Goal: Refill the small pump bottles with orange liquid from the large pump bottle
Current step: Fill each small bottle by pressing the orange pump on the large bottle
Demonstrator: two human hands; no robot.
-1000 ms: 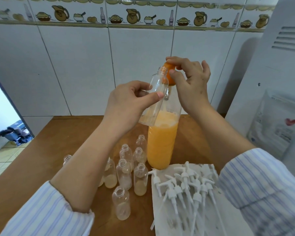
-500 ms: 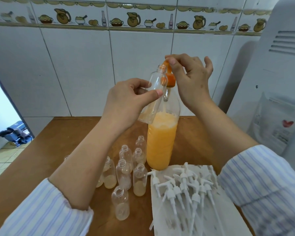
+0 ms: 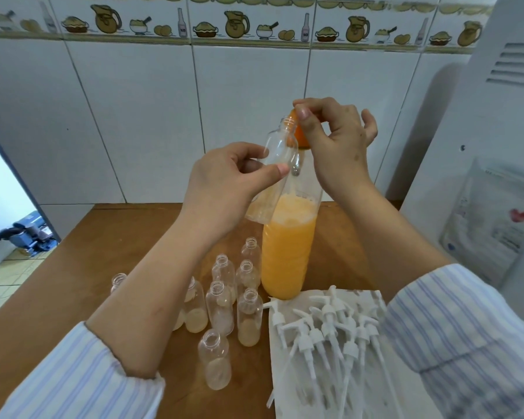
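1. Your left hand is gripping a small clear bottle, tilting its neck toward one o'clock, against the orange pump top.
2. Your right hand is pinching that top on the large bottle, which is standing on the tabletop.
3. More small bottles are standing at its eight o'clock; white pump heads are lying at its five o'clock.

Orange pump head behind fingers.
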